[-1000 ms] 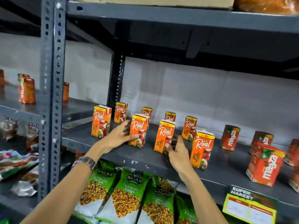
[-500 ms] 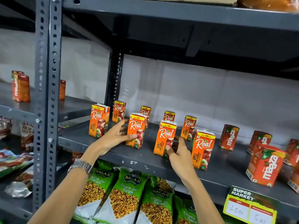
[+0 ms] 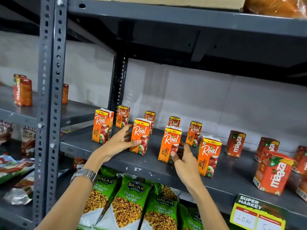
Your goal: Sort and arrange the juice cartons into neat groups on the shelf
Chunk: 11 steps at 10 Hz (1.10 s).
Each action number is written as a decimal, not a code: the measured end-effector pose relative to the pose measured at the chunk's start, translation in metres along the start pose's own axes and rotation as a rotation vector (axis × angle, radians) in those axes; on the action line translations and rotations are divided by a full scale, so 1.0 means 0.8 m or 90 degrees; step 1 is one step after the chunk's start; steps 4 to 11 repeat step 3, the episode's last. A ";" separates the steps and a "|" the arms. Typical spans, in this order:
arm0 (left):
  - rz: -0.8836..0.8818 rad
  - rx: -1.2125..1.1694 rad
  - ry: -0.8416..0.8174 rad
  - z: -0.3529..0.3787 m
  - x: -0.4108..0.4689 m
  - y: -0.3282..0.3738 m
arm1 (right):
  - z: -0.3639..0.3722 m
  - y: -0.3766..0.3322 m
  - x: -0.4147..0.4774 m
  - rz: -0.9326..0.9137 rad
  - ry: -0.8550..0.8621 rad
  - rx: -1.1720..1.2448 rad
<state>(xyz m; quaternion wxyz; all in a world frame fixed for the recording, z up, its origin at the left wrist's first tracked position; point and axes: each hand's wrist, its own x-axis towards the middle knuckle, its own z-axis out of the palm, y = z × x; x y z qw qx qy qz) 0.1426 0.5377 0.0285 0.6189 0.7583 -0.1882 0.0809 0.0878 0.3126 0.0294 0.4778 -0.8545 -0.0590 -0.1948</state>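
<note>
Several orange Real apple juice cartons stand scattered on the grey metal shelf (image 3: 154,170). My left hand (image 3: 119,143) grips the second front carton (image 3: 141,131), thumb across its face. My right hand (image 3: 184,159) holds the third front carton (image 3: 171,141) low down, thumb on its front, fingers behind. Another Real carton (image 3: 210,155) stands just right of that hand, and one (image 3: 102,125) stands at the far left. Red Maaza cartons (image 3: 274,170) stand on the right part of the shelf.
A perforated steel upright (image 3: 49,97) rises at the left; beyond it are more cartons (image 3: 23,92) on a neighbouring shelf. Green Balaji snack bags (image 3: 131,200) hang below. A price label (image 3: 259,213) is clipped to the shelf edge. The upper shelf (image 3: 182,15) is overhead.
Both hands have stayed on the same two cartons. The view has shifted slightly; the cartons sit at about the same spots on the shelf.
</note>
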 end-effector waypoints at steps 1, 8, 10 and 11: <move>0.007 0.003 0.007 0.000 0.000 -0.001 | 0.001 -0.001 -0.002 -0.006 0.007 -0.011; 0.083 0.025 0.108 0.004 -0.007 0.008 | 0.000 -0.005 -0.022 -0.055 0.085 -0.046; 0.083 0.025 0.108 0.004 -0.007 0.008 | 0.000 -0.005 -0.022 -0.055 0.085 -0.046; 0.083 0.025 0.108 0.004 -0.007 0.008 | 0.000 -0.005 -0.022 -0.055 0.085 -0.046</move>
